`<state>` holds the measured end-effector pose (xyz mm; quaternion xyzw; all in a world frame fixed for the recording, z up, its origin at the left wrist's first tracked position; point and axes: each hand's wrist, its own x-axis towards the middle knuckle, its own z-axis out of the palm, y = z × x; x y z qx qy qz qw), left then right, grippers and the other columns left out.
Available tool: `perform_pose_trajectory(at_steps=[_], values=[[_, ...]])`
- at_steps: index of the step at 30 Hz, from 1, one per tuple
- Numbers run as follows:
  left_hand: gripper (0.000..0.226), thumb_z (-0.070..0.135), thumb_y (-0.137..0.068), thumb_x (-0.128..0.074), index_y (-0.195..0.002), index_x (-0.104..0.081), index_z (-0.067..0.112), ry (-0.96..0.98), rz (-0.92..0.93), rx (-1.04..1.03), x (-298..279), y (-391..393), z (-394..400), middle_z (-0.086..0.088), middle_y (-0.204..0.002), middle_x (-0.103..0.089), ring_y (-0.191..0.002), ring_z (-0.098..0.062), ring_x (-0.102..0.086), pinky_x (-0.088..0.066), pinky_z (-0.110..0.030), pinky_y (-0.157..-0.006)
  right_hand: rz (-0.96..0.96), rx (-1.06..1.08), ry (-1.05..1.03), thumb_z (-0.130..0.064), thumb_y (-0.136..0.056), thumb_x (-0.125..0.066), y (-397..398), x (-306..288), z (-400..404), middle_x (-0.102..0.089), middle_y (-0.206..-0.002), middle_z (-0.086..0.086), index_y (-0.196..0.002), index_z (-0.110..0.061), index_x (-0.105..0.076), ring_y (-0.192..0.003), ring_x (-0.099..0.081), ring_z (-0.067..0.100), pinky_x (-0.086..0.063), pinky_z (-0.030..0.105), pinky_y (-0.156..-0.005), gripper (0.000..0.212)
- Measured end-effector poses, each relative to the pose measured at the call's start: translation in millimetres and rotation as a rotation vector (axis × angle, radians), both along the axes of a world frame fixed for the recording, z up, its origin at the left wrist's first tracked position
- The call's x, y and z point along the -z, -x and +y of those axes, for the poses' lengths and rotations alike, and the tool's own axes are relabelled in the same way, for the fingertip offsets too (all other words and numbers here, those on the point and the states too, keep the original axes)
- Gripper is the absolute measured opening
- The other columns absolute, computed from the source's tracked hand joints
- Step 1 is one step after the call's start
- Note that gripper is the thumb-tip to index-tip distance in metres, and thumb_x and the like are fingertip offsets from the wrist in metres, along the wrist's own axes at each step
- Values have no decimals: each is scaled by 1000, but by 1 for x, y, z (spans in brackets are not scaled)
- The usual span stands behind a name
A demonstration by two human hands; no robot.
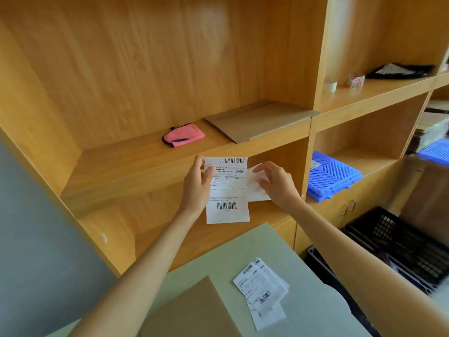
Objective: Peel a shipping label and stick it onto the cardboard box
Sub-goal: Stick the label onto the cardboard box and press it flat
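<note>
Above the pale green surface, in front of a wooden shelf unit, both hands are raised with paper between them. The left hand pinches the shipping label at its upper left edge, the thumb on the printed side and the other fingers behind. The label hangs upright, facing the camera, with one barcode at the top and another near the bottom. The right hand is just to the right of it, fingers half spread and curled around a blank white sheet, which looks like the backing paper. This sheet goes behind the right edge of the label; I cannot tell if the two are still joined there.

Lower on the surface, a cardboard box lies at the bottom of the view, between the two forearms and well apart from the held label. Beside it, to the right, a small loose pile of other labels lies overlapping.

On the shelf behind the hands rest a pink cloth pouch and a flat cardboard piece. One compartment to the right holds blue plastic grid tiles
</note>
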<state>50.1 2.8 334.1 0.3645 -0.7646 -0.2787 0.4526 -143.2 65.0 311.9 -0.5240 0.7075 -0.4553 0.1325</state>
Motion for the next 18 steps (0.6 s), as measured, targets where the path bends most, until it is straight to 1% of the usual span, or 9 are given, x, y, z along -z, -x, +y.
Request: perform_pose_trajectory(at_steps=[2,3,4,5,8,11,13,15,18], values=[[11,15,-102,-48,-94,-46,7,-33,-23,17,17,12,0,-5,-74,-53,-61,-7,-46,-38,-26,-57,2,21,-33,-2,-95,-54,13,15,4,-52,-99,0,-113,-17,-60,-74,-50,14,-36,18,-51,25],[11,17,-102,-48,-96,-47,7,-51,-30,26,26,17,1,-14,-79,-56,-65,-18,-50,-41,-34,-59,-3,33,-54,-2,-94,-54,19,23,5,-52,-99,0,-113,-18,-60,-73,-50,13,-35,18,-51,25],[11,17,-102,-48,-97,-48,7,-66,-34,31,34,22,0,-20,-85,-59,-70,-29,-54,-43,-39,-60,-9,43,-72,-2,-94,-54,24,31,7,-52,-101,-1,-112,-18,-60,-75,-50,13,-35,18,-52,25],[10,17,-102,-49,-98,-49,8,-75,-36,35,42,27,0,-21,-88,-60,-74,-32,-56,-45,-42,-62,-18,47,-86,-2,-94,-54,29,39,9,-52,-101,-1,-112,-18,-60,-79,-50,15,-36,19,-53,24],[9,17,-102,-49,-100,-50,8,-103,-52,54,63,42,2,-18,-91,-63,-73,-24,-56,-44,-36,-63,-37,57,-134,-2,-94,-53,42,61,16,-51,-103,0,-111,-18,-60,-89,-50,19,-36,20,-55,25],[10,16,-101,-50,-99,-49,6,-156,-68,82,84,55,2,-22,-91,-61,-73,-28,-54,-44,-36,-64,-45,64,-193,0,-93,-52,51,82,21,-53,-103,0,-107,-21,-59,-92,-55,23,-41,23,-59,27],[12,14,-101,-49,-98,-48,2,-173,-75,89,98,61,2,-21,-87,-59,-71,-16,-49,-40,-29,-64,-49,55,-227,1,-91,-53,55,94,24,-57,-107,2,-106,-22,-60,-96,-57,23,-46,28,-70,28],[11,13,-101,-49,-97,-49,2,-178,-85,99,109,67,4,-13,-84,-57,-70,-8,-47,-39,-24,-64,-54,51,-261,2,-91,-54,58,106,28,-60,-116,6,-111,-18,-61,-103,-58,24,-45,29,-76,29],[12,14,-101,-49,-97,-49,3,-208,-98,117,131,76,3,-21,-89,-59,-74,-13,-49,-42,-33,-66,-61,40,-302,3,-90,-54,63,123,33,-60,-118,8,-116,-16,-60,-99,-56,22,-45,29,-74,33]])
